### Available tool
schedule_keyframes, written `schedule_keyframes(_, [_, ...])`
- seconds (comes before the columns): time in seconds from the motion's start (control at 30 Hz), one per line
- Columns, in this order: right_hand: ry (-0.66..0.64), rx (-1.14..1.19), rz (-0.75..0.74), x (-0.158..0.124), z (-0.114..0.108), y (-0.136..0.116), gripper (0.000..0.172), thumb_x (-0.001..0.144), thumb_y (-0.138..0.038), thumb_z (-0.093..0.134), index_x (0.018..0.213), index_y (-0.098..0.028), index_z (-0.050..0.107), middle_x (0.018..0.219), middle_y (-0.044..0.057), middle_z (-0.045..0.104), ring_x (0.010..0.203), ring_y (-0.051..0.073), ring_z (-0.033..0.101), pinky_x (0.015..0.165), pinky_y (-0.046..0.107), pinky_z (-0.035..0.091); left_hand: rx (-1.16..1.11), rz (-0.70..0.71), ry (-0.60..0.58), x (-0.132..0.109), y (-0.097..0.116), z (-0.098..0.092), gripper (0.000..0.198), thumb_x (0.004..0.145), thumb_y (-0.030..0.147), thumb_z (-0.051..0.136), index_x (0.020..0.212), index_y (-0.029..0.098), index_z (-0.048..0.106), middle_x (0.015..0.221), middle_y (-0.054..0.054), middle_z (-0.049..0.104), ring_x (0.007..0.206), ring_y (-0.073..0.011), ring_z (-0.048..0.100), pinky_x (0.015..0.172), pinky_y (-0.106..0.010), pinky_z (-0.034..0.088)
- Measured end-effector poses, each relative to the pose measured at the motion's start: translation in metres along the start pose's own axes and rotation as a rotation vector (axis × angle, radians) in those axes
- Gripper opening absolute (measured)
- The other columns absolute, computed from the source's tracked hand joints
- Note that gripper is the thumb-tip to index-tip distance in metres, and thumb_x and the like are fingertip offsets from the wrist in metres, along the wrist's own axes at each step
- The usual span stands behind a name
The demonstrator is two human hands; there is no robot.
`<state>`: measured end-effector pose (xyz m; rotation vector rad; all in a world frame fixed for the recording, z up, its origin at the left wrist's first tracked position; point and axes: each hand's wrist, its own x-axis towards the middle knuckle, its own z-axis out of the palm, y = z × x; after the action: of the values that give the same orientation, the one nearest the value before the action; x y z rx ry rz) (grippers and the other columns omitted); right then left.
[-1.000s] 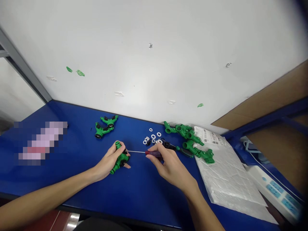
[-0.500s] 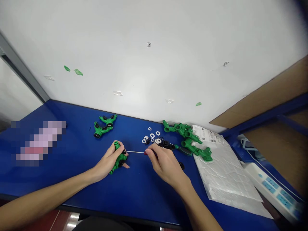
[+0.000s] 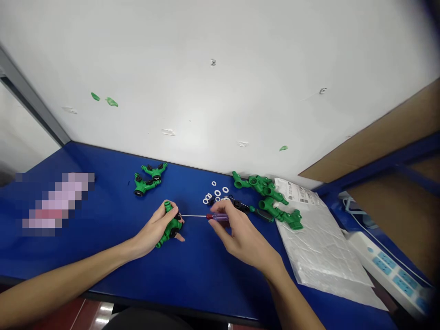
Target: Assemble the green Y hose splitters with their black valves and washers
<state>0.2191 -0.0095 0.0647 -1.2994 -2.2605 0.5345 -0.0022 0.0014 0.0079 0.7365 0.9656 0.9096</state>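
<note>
My left hand is closed around a green plastic hose splitter that rests on the blue table. My right hand pinches the red handle of a small screwdriver. Its thin metal shaft runs left and its tip meets the black knob on the splitter. Several white washers lie just beyond the screwdriver, with small black parts beside them.
Two finished green splitters lie at the back left. A pile of green splitter bodies sits at the back right, beside a white padded bag. A power strip lies at the far right. A white wall stands behind.
My right hand has turned on the screwdriver, so the red handle shows again between the fingers. The left hand and the splitter have stayed in place.
</note>
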Motion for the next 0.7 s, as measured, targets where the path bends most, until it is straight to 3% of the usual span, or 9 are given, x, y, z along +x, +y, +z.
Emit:
schedule_keyframes(0.13, [0.08,0.009,-0.107,-0.002,0.007,0.005,0.011,0.097,-0.026,0.052,0.102,-0.019,0.059,0.088,0.005,0.071,0.072,0.015,0.066,0.065,0.024,0.049,0.013,0.026,0.011,-0.002,0.002,0.001,0.025,0.089,0.045,0.059,0.089,0.022,0.048,0.079,0.0,0.057,0.08,-0.0183,0.059,0.066,-0.039,0.062])
schedule_keyframes(0.27, [0.079,-0.131,-0.074,0.0,0.012,0.001,0.026,0.1,-0.033,0.044,0.088,-0.018,0.061,0.065,0.002,0.066,0.051,0.014,0.058,0.052,0.025,0.041,0.05,0.015,-0.002,-0.001,-0.001,-0.001,0.026,0.089,0.046,0.058,0.089,0.023,0.047,0.079,0.001,0.057,0.073,-0.016,0.06,0.065,-0.037,0.061])
schedule_keyframes(0.43, [-0.041,-0.057,0.008,0.0,0.001,-0.005,0.021,0.096,-0.029,0.052,0.115,-0.021,0.051,0.091,0.005,0.068,0.073,0.017,0.066,0.063,0.026,0.05,-0.002,0.018,0.031,0.0,0.004,-0.001,0.023,0.089,0.043,0.059,0.091,0.022,0.049,0.079,-0.001,0.058,0.084,-0.0203,0.059,0.065,-0.04,0.063])
schedule_keyframes(0.53, [-0.006,0.001,-0.098,-0.002,0.002,0.002,0.01,0.097,-0.021,0.049,0.106,-0.021,0.054,0.092,0.005,0.068,0.079,0.017,0.067,0.068,0.025,0.051,-0.015,0.017,0.011,-0.001,0.007,-0.002,0.023,0.089,0.043,0.059,0.089,0.022,0.048,0.079,-0.001,0.058,0.085,-0.0211,0.06,0.065,-0.041,0.062])
schedule_keyframes(0.7, [0.09,-0.078,-0.263,-0.001,0.009,0.007,0.012,0.099,-0.023,0.049,0.102,-0.017,0.058,0.081,0.006,0.07,0.066,0.016,0.065,0.059,0.025,0.047,0.076,0.026,-0.042,-0.002,-0.001,-0.006,0.026,0.09,0.048,0.055,0.089,0.023,0.047,0.082,0.001,0.058,0.074,-0.0171,0.062,0.066,-0.039,0.061])
